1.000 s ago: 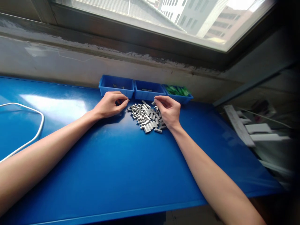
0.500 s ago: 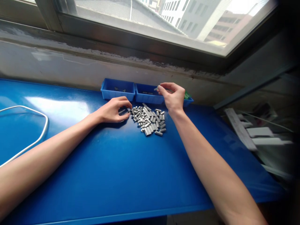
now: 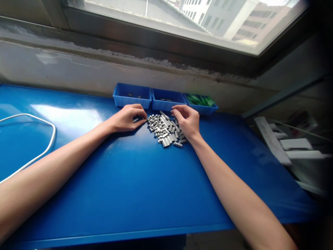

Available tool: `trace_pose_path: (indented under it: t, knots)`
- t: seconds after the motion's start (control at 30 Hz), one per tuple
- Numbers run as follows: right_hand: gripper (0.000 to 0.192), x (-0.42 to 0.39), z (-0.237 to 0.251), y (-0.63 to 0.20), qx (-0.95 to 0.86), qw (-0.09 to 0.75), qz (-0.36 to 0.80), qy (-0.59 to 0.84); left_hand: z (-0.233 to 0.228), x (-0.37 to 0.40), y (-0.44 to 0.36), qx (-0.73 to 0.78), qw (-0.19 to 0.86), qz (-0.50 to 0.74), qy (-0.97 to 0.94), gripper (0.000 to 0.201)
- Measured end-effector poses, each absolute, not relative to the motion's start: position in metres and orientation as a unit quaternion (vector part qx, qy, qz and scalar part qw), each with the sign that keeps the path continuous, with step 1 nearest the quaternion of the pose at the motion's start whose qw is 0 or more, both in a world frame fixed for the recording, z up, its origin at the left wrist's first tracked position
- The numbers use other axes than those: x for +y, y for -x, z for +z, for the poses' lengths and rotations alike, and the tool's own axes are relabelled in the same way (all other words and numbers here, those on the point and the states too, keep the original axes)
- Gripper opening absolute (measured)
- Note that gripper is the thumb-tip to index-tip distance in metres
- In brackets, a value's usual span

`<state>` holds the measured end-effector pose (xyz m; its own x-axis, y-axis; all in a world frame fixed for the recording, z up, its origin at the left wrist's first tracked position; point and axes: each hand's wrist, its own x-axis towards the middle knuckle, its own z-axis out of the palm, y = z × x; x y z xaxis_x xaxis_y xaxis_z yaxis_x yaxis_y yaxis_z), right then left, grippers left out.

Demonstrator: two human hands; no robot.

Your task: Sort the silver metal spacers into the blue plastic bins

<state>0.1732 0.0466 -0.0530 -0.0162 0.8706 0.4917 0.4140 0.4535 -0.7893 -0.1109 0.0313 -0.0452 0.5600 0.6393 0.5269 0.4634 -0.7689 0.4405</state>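
One wide blue table [image 3: 135,187] is taking up most of the view, running under a window [image 3: 182,17], with plenty of bare surface lying open in front of the forearms and to the left, where a white cable [image 3: 39,152] is looping. Three small blue trays [image 3: 132,99] are sitting side by side against the wall at the table's far edge, probably to keep sorted parts out of the way; the right one is holding green pieces [image 3: 200,100]. Just in front of them a heap of small metal pieces [image 3: 165,130] is lying between the hands, within easy reach of both. The left hand [image 3: 126,118] is resting at the heap's left edge, fingers curled narrow around what looks like one metal piece. The right hand [image 3: 187,121] is hovering at the heap's right edge, fingers bent and loosely spread, gripping nothing I can make out.
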Motion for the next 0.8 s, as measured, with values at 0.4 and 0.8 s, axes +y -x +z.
trace_pose_path:
  t: [0.4, 0.8]
  knots:
    - [0.016, 0.0423, -0.0475, -0.1707, -0.683, 0.505, 0.237, 0.471, -0.0512, 0.037, 0.1116, 0.36, 0.111, 0.341, -0.861, 0.018]
    - [0.017, 0.0396, -0.0451, -0.1721, -0.716, 0.474, 0.214, 0.465, -0.046, 0.0329, 0.1105, 0.367, 0.181, 0.416, -0.812, 0.019]
